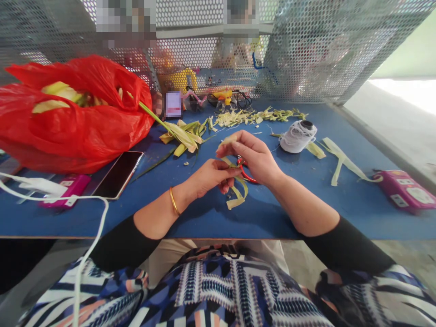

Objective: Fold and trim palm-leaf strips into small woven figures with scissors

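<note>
My left hand [213,177], with a gold bangle at the wrist, pinches a pale corn husk strip [237,201]; its loose end curls down toward the table. Opposite it, my right hand [254,154] arches over the left fingertips, its fingers closed around another pale piece of husk at the tips. Whether both pieces are joined is hidden by the fingers. Red-handled scissors [250,176] show on the table beneath my right hand. Beyond the hands lies a pile of husks [185,136], and a spool of white thread [298,136] stands to the right.
A red plastic bag [112,122] of husks fills the left, near a dark phone [119,175] and a magenta device [66,190] with a white cable. Husk scraps [238,118] line the back. At right are a long husk strip [350,159] and another magenta box [405,188]. Perforated metal screens the far edge.
</note>
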Tool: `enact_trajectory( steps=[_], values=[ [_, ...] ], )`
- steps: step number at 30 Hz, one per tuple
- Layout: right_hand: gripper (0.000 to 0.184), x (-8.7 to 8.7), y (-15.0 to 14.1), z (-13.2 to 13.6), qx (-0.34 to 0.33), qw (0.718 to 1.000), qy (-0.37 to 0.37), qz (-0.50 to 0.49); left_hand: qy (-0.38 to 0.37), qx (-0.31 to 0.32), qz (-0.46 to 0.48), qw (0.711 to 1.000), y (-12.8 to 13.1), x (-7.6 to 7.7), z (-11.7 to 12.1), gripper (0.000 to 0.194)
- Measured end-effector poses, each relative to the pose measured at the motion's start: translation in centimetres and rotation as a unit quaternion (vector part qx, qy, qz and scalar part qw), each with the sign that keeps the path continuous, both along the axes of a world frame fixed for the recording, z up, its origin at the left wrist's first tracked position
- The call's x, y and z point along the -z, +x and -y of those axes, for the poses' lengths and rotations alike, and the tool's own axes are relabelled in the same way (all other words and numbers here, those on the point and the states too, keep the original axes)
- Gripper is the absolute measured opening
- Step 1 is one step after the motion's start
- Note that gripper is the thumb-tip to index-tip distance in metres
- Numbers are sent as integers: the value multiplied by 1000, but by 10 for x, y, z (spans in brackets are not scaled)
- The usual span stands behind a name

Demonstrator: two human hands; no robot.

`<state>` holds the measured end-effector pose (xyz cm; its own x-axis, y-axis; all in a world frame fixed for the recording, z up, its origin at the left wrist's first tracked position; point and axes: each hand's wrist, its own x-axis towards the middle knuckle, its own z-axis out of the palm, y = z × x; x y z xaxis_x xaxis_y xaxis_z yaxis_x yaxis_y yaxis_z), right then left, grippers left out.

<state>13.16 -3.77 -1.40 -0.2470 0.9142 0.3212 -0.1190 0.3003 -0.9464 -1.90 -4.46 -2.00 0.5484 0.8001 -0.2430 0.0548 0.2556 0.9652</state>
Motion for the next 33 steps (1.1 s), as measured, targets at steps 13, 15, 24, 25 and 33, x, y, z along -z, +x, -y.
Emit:
enact_trajectory(
  steps=[13,15,24,25,33],
  values=[
    [19,-9,43,-23,93,889,210,396,-81,-51,109,989,-6,2,-11,21],
    [21,-9,40,-22,134,863,241,424,-83,-56,108,989,-6,2,-11,21],
    [28,-5,36,-21,219,784,291,502,-96,-71,128,985,-10,-3,-15,19],
    [29,-4,35,-21,223,782,292,503,-93,-64,123,986,-10,-3,-15,19],
    [29,-12,20,3,322,777,337,424,-52,-122,126,983,-13,-1,-18,17]
  ],
)
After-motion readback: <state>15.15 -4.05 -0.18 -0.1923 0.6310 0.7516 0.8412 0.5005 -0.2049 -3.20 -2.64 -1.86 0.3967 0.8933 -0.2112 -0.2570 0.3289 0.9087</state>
